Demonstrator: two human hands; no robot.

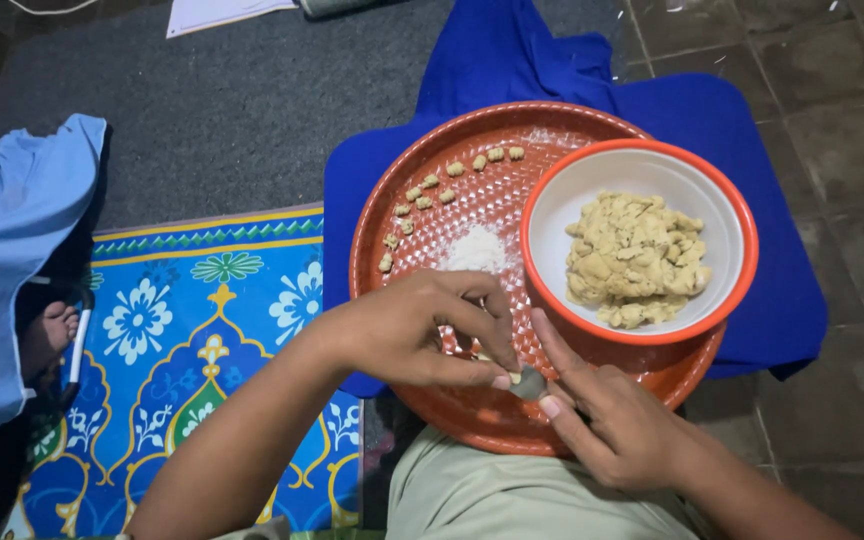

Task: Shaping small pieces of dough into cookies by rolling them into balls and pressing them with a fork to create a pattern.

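A: Hands?
B: Left hand (422, 335) fingers pinched on a small dough piece (515, 377) at the red tray's (472, 415) near edge. Right hand (607, 415) closed round a small grey tool (530, 385), touching that piece.
A: Rest?
B: Bowl of dough (635, 258) at the tray's right edge; shaped pieces (447, 180) along its left rim.

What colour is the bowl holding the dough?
The bowl is white inside with an orange-red rim, in the head view.
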